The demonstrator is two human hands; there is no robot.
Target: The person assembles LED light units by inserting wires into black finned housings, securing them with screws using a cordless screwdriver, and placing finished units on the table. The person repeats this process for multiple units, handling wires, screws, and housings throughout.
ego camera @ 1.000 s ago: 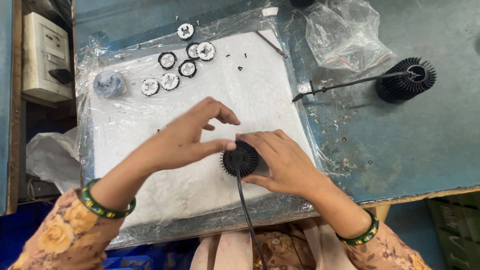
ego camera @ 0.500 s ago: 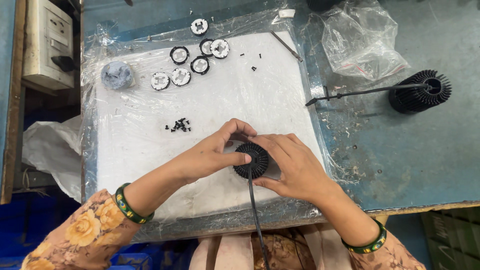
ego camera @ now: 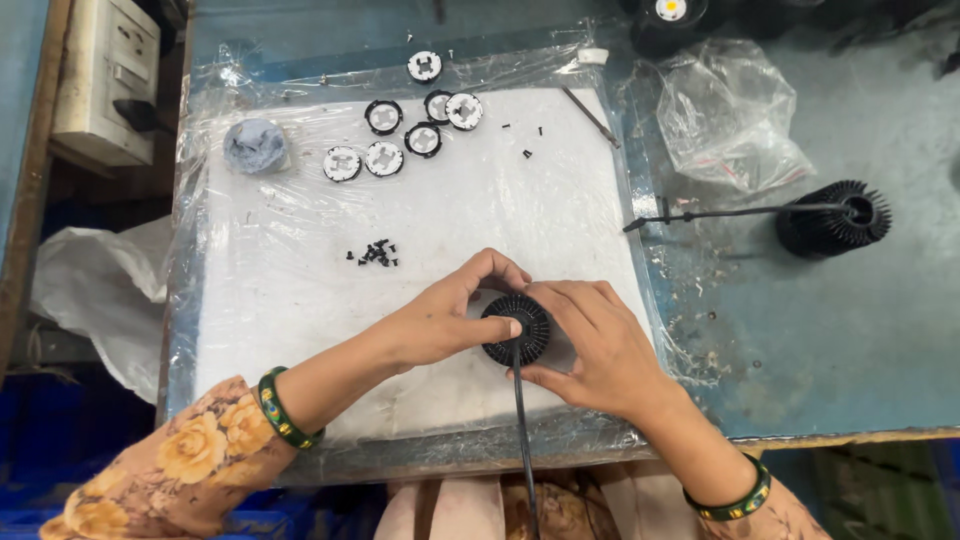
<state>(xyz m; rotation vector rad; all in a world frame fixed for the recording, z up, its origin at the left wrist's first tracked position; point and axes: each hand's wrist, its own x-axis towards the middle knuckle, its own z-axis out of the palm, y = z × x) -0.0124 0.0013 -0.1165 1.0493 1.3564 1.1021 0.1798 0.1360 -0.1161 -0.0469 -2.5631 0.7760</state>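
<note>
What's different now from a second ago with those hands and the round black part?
The left hand has closed in: its fingers, spread above the finned black part a second ago, now press on it, thumb on top. That uncovered the small pile of black screws. The right hand still cups the part, cable trailing toward the person. The round discs stay put.
</note>
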